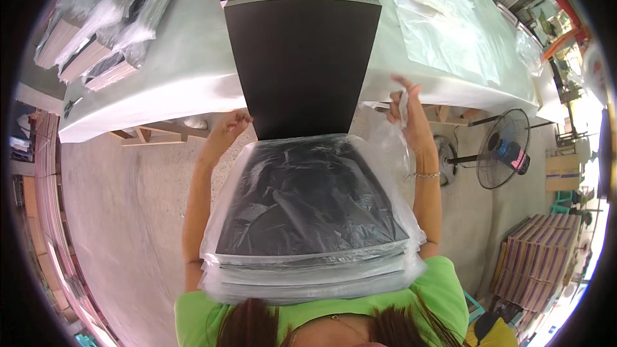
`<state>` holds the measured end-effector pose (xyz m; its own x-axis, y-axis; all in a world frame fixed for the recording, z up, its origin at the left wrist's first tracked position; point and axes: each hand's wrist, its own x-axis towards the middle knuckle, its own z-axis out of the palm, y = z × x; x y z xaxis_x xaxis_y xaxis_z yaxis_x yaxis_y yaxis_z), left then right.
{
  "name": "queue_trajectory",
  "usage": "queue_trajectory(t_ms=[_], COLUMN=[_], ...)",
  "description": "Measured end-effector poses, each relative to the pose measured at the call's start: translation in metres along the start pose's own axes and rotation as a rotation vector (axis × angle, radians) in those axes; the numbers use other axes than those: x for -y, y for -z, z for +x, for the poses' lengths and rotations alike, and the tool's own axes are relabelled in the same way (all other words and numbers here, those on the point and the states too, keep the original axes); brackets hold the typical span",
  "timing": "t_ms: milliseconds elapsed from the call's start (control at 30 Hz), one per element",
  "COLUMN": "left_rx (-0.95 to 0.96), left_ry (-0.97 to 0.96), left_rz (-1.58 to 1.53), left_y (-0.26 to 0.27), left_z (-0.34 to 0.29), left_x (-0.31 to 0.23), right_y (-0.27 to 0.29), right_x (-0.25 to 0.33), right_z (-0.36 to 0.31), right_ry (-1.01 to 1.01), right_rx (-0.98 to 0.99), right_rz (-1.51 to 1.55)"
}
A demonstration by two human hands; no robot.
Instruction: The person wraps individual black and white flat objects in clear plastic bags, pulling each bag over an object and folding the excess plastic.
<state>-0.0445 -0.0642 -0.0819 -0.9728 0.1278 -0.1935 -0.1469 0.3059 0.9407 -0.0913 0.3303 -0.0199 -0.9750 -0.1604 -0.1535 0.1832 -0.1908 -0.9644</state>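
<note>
A large flat black panel (pixel 299 67) reaches from the table over its near edge, on top of other pale-edged panels. My left hand (pixel 232 127) is at its lower left edge, fingers curled together; whether they grip the edge is unclear. My right hand (pixel 408 112), to the right of the panel, has a crumpled clear plastic bag (pixel 387 138) in its fingers, and the plastic hangs down below them. Close to my body lies a stack of dark panels wrapped in clear plastic (pixel 308 199), its upper end meeting the lower edge of the bare black panel.
Plastic-wrapped panels (pixel 106 32) lie on the table's left side. Flat clear plastic bags (pixel 443 32) are spread on the right. A black standing fan (pixel 504 149) is on the floor at right, with stacked cartons (pixel 536 260) nearer. Scissors (pixel 72 108) rest at the table's left edge.
</note>
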Motion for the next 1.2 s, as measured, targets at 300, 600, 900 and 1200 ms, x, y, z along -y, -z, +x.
queue_trajectory(t_ms=[300,600,900,1200], left_rx=[0.308,0.201,0.327,0.480], left_ry=[-0.314,-0.285,-0.127,-0.091], left_rz=[-0.087,-0.084,-0.341,-0.279], left_y=[-0.084,-0.065,-0.064,-0.057], left_z=[-0.002,-0.002,0.004,0.025], left_x=[-0.170,-0.157,-0.153,-0.144], right_y=[-0.104,-0.097,-0.107,-0.112], right_x=[0.059,0.040,0.030,0.038], right_z=[-0.023,-0.012,-0.015,-0.023], right_ry=[0.268,0.343,0.524,0.498], right_rx=[0.267,0.222,0.324,0.297], right_rz=[-0.129,-0.154,-0.471,-0.693])
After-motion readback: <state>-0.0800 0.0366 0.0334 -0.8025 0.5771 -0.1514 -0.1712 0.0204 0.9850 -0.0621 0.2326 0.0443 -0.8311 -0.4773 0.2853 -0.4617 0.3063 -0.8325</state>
